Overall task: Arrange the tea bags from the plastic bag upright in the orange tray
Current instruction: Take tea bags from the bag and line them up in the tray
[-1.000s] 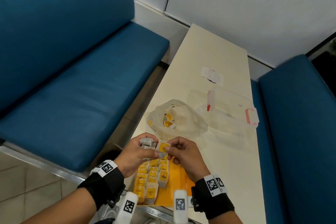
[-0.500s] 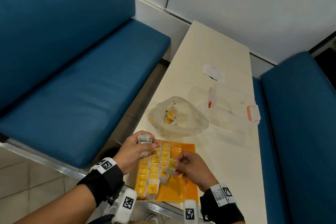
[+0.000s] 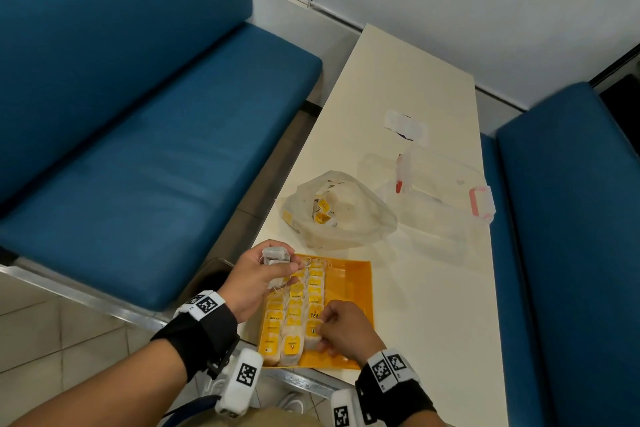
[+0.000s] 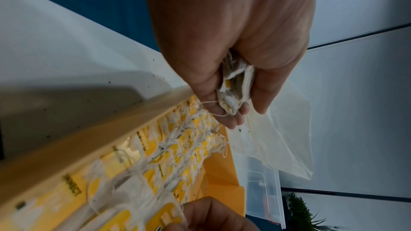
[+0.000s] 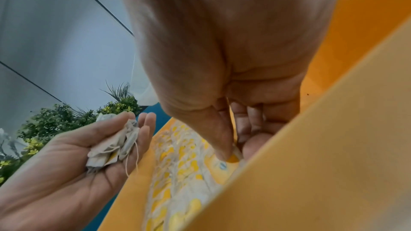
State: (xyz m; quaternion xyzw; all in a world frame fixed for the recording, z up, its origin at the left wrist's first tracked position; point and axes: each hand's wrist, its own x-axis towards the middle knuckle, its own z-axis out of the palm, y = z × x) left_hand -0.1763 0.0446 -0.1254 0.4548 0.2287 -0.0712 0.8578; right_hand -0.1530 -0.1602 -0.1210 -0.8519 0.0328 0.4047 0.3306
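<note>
The orange tray (image 3: 349, 291) lies at the table's near edge, with three rows of upright tea bags (image 3: 294, 308) filling its left part. My right hand (image 3: 341, 326) is down in the tray and pinches a yellow-tagged tea bag (image 5: 232, 157) at the near end of the right row. My left hand (image 3: 263, 267) hovers over the tray's far left corner, holding a small bunch of tea bags (image 3: 275, 255) (image 4: 233, 90) (image 5: 113, 145) in its fingers. Beyond the tray sits the clear plastic bag (image 3: 346, 211) with a few tea bags inside.
A clear lidded box (image 3: 440, 198) with pink clasps stands right of the bag. A small white packet (image 3: 405, 123) lies farther back. Blue benches (image 3: 156, 135) flank the narrow cream table (image 3: 436, 288). The tray's right part is bare orange.
My right hand has taken a tea bag from the left hand's bunch and carried it down into the tray's right row. The left hand stayed over the tray's far left corner.
</note>
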